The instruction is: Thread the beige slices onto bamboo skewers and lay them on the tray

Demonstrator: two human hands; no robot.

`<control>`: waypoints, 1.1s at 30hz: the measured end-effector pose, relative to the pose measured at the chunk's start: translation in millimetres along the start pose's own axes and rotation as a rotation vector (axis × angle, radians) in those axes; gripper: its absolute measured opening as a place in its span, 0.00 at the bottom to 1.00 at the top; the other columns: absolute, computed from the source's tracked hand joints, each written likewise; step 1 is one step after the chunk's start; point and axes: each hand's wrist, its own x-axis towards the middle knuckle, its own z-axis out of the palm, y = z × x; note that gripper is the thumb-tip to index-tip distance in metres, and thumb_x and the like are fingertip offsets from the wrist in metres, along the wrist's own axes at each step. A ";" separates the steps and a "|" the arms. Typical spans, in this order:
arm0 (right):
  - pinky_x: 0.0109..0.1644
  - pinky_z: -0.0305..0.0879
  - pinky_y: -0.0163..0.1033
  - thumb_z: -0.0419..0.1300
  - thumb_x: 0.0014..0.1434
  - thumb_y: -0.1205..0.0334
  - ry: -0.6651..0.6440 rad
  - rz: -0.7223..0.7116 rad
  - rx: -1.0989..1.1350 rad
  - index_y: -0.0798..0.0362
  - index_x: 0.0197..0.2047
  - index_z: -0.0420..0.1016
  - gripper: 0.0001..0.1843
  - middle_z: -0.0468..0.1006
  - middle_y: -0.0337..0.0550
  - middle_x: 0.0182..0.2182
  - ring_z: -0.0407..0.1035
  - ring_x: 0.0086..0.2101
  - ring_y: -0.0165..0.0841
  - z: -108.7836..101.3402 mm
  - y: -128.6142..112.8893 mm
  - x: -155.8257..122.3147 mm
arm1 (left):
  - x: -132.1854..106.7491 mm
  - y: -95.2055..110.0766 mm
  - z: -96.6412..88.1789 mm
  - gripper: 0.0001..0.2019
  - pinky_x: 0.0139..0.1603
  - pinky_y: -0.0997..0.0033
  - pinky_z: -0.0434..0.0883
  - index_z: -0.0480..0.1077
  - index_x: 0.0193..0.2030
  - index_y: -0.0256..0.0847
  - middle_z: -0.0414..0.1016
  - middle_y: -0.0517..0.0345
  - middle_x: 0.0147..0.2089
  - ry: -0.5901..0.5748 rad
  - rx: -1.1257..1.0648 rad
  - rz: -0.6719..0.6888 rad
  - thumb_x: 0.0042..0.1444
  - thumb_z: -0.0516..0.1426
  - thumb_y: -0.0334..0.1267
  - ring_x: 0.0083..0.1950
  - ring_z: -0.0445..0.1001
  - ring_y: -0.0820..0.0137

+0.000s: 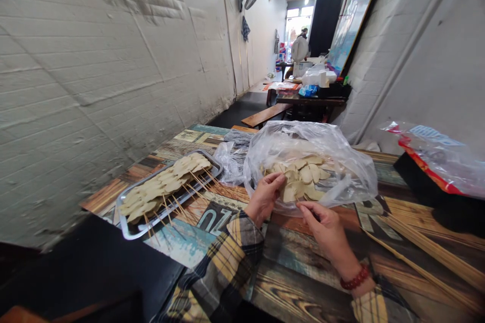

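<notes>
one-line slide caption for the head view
Left hand and right hand at a plastic bag of pale slices, with loaded skewers on a metal tray nearby.

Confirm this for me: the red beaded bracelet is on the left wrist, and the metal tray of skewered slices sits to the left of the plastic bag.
Wrong wrist: the head view shows the red beaded bracelet on the right hand, and the metal tray of skewered slices sits to the left of the plastic bag.
</notes>
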 end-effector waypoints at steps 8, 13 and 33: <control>0.42 0.71 0.41 0.54 0.61 0.50 0.017 -0.093 -0.160 0.50 0.38 0.81 0.18 0.83 0.46 0.36 0.76 0.36 0.39 3.1 4.8 -3.3 | 0.3 -2.9 -2.3 0.22 0.30 0.75 0.65 0.76 0.29 0.34 0.73 0.57 0.27 0.001 0.093 -0.004 0.33 0.71 0.50 0.26 0.68 0.75; 0.41 0.71 0.40 0.52 0.62 0.49 0.036 -0.144 -0.204 0.50 0.36 0.81 0.19 0.83 0.46 0.35 0.76 0.35 0.39 3.7 6.7 -3.5 | -0.8 -5.8 0.1 0.21 0.27 0.76 0.61 0.74 0.25 0.34 0.70 0.60 0.24 0.012 0.132 0.022 0.33 0.70 0.50 0.24 0.65 0.77; 0.34 0.67 0.36 0.53 0.61 0.48 0.026 -0.069 -0.135 0.52 0.31 0.80 0.20 0.81 0.43 0.27 0.74 0.29 0.36 -2.8 -3.8 -2.5 | -6.8 -13.8 4.9 0.20 0.23 0.77 0.55 0.72 0.25 0.33 0.66 0.63 0.22 -0.056 0.206 0.014 0.38 0.68 0.51 0.22 0.60 0.80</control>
